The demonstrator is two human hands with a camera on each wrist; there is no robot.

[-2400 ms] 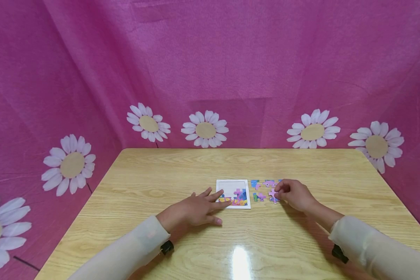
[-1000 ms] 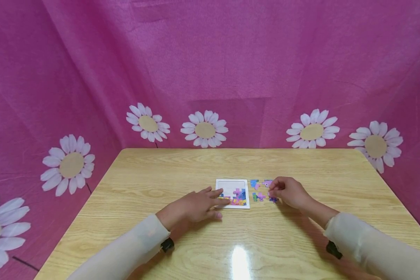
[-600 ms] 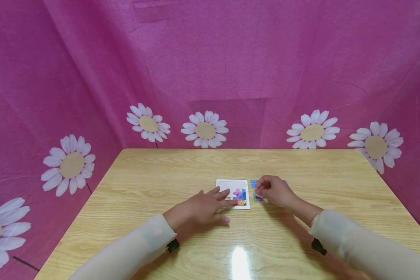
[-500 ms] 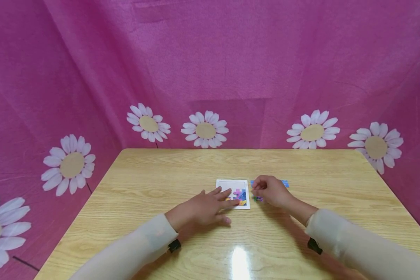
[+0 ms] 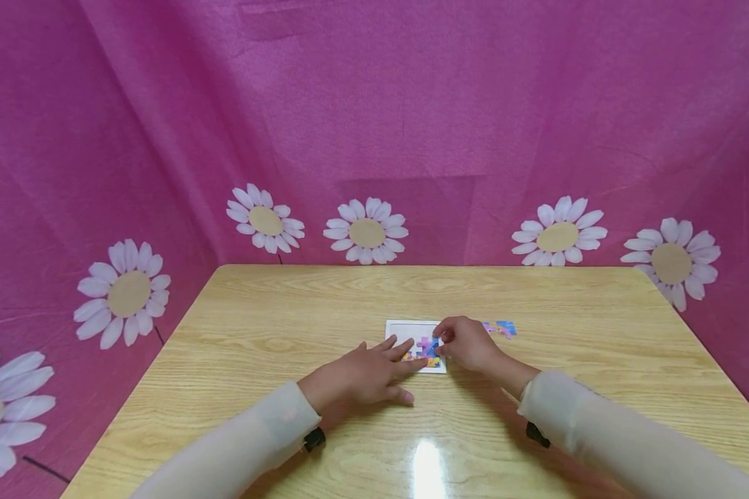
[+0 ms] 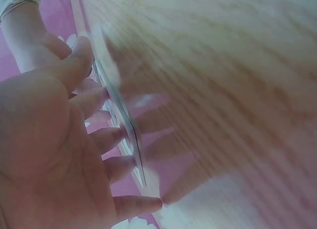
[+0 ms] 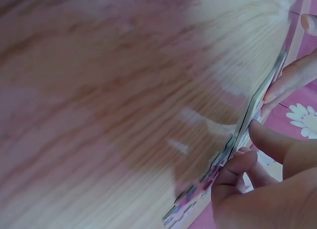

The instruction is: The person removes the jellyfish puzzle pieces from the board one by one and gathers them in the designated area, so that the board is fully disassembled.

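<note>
In the head view my left hand [image 5: 374, 374] lies spread over the left and lower part of a white-rimmed jigsaw puzzle frame [image 5: 406, 321], its fingertips on the frame. Pink, blue and yellow pieces [image 5: 426, 346] fill the lower right of the frame; the upper left shows bare backing. My right hand [image 5: 470, 344] pinches a small puzzle piece at the frame's right edge, thumb and fingertips together; the piece is mostly hidden by the fingers. The right wrist view shows the same hand [image 7: 270, 174] low beside the thin edge of the frame [image 7: 255, 103].
Loose puzzle pieces [image 5: 505, 328] lie right of the frame, partly covered by the right hand; in the right wrist view they form a row [image 7: 198, 187]. The wooden table [image 5: 299, 298] meets a pink curtain [image 5: 399, 125] with white flowers behind and at both sides.
My right hand has moved left from the loose pieces to the frame's right edge, bringing a puzzle piece with it. My left hand has slid slightly right over the frame.
</note>
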